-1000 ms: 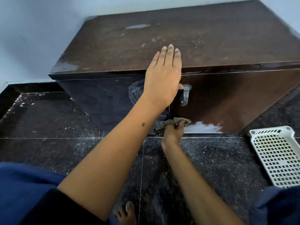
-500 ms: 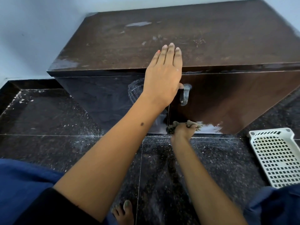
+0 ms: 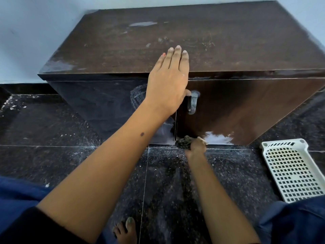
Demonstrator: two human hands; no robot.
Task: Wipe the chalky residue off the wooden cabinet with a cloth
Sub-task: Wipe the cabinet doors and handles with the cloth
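A person is crouching at a low wooden cabinet (image 3: 228, 41), wiping the foot of its front with a cloth (image 3: 183, 142).

The left hand (image 3: 168, 81) is lying flat over the cabinet's front top edge, fingers straight and together, thumb reaching toward the metal handle (image 3: 192, 103), while the right hand (image 3: 197, 147) is reaching low, its fingers curling round the crumpled grey cloth and pressing it against the bottom edge of the right door, just beside the seam between the doors. The dark brown cabinet is showing chalky smears on its top and a white patch (image 3: 219, 138) low on the right door, just right of the cloth. It is standing on a dusty black speckled floor (image 3: 70, 164) against a pale wall (image 3: 35, 32); a white perforated basket (image 3: 290, 169) is lying to the right.
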